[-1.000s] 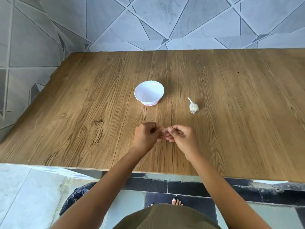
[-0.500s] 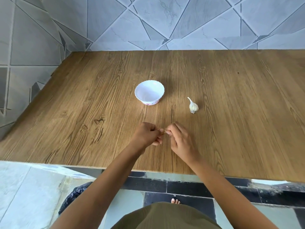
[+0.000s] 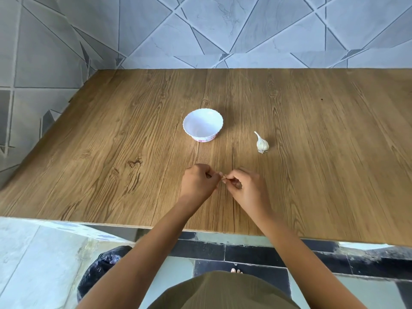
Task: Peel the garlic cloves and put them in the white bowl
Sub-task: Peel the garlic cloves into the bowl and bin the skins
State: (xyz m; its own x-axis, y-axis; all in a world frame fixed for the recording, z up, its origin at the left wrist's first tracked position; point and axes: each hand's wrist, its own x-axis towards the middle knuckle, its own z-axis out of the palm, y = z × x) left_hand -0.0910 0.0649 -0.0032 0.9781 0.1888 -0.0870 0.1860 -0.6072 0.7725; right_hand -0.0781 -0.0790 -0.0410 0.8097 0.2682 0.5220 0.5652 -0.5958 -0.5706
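A white bowl (image 3: 202, 124) with a scalloped rim and a pink pattern at its foot stands on the wooden table (image 3: 111, 141); its inside looks bare. To its right lies a garlic bulb (image 3: 262, 143), stalk pointing up-left. Nearer the front edge, my left hand (image 3: 199, 184) and my right hand (image 3: 243, 186) meet fingertip to fingertip. Both pinch a small garlic clove (image 3: 223, 177), of which only a pale sliver shows between the fingers.
A grey tiled wall (image 3: 223, 30) runs behind and to the left of the table. Below the front edge, a dark bag-lined bin (image 3: 102, 268) stands on the floor at the left, beside my foot (image 3: 236, 270).
My hands have stayed together over the same spot. The right hand's fingers have shifted and curled round the clove; the left hand barely moved.
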